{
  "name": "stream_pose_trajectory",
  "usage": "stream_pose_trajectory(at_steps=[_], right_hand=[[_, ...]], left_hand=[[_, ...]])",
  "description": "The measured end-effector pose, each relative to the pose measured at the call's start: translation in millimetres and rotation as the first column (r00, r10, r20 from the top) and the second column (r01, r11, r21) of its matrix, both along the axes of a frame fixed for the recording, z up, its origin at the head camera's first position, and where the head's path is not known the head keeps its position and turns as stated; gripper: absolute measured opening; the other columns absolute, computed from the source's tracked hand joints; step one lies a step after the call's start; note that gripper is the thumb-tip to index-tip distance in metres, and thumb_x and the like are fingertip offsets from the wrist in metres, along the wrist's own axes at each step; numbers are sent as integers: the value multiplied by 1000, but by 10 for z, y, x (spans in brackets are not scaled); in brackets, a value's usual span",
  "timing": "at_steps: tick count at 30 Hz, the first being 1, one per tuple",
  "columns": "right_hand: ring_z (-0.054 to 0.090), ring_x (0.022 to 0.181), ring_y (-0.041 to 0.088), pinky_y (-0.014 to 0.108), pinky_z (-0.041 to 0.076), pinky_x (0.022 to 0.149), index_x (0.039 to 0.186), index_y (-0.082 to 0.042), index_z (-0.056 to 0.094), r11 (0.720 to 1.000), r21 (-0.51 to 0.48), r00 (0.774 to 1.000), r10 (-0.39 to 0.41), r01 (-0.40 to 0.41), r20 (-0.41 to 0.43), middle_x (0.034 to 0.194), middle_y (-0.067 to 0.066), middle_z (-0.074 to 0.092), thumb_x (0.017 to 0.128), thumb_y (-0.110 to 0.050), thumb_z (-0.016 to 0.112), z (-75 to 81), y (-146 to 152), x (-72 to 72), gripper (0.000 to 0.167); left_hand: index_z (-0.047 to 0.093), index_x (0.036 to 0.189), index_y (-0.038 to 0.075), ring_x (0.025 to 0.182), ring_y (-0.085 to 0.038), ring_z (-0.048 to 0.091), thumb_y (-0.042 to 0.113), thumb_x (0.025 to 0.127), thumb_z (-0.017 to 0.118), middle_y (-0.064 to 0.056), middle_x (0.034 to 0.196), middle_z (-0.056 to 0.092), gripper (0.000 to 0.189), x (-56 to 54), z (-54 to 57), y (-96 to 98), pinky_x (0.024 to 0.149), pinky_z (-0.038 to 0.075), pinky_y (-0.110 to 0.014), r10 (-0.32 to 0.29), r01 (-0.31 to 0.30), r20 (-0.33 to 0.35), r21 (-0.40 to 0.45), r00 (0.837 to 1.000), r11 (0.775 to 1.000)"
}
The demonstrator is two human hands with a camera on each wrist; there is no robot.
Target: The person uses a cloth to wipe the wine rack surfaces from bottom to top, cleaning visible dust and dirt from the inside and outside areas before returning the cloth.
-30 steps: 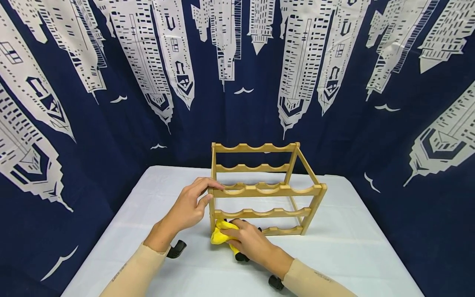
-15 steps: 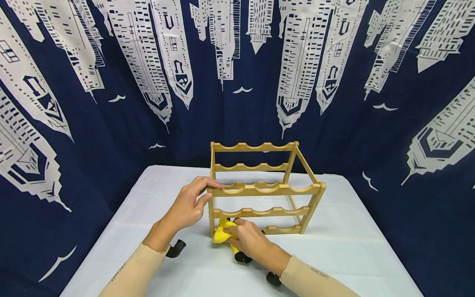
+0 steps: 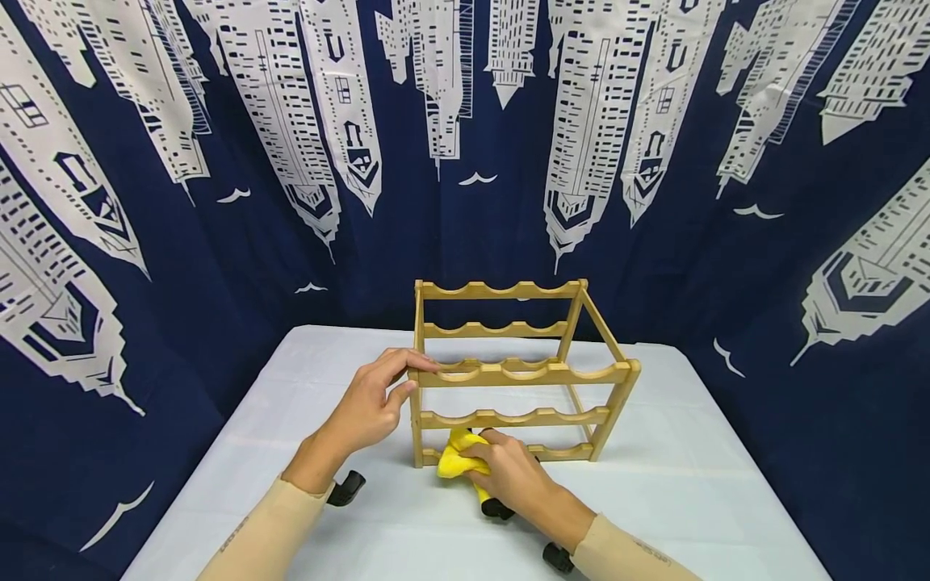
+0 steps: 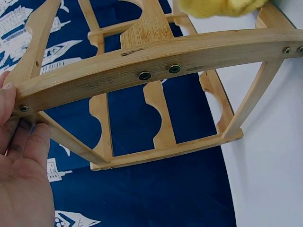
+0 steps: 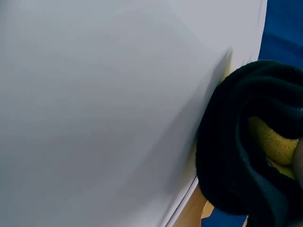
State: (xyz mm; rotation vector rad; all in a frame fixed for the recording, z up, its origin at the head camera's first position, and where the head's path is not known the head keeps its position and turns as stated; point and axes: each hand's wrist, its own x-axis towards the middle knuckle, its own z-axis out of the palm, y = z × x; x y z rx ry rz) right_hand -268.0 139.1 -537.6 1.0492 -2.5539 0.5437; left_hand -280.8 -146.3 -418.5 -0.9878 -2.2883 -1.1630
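A light wooden wine rack (image 3: 519, 374) with scalloped rails stands on the white-covered table. My left hand (image 3: 370, 407) steadies it at the upper front left corner, fingers over the top rail and thumb by the post. The left wrist view shows that hand (image 4: 28, 175) gripping the same corner. In my right hand (image 3: 519, 476) is a bunched yellow cloth (image 3: 458, 461) with black parts, held against the lowest front rail. Its dark folds (image 5: 222, 146) fill the right of the right wrist view, where the fingers are mostly hidden.
White cloth (image 3: 349, 541) covers the table. A navy curtain (image 3: 465, 234) with white skyline print hangs behind and at both sides. Black wrist-camera mounts (image 3: 345, 489) show under both forearms.
My right hand has slid the yellow cloth rightward along the lowest front rail, uncovering the rail's left end. The left hand and the rack stay in place.
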Motion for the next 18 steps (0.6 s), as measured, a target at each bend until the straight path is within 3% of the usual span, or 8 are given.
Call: stream_pose_trajectory(at_steps=[9,13,18], right_hand=[[84,92,23,25,70,75,117,-11,91,998,-30,998,-61,61,-4,109,8,81,86,-10,105,24,289,51,35],[84,93,25,29,72,76,116,-9,91,991,-13,990,-134,135,32,108,8,82,85,-8,105,30,471,54,35],[82,89,23,29,71,76,114,-10,92,975,25,976,-219,219,1,103,7,80,82,-11,107,32,684,66,36]], left_hand=[[77,137,16,143,-26,71,-6,112,66,0,142,80,35,-12,-1,15,124,62,-52,-6,6,-5,1,1000,1000],[77,136,16,144,-26,72,-8,111,67,0,142,80,36,-13,0,10,126,60,-51,-13,13,5,10,1000,1000],[78,135,17,144,-24,71,-8,111,67,0,141,80,37,-24,-20,3,128,58,-43,-9,9,12,16,1000,1000]])
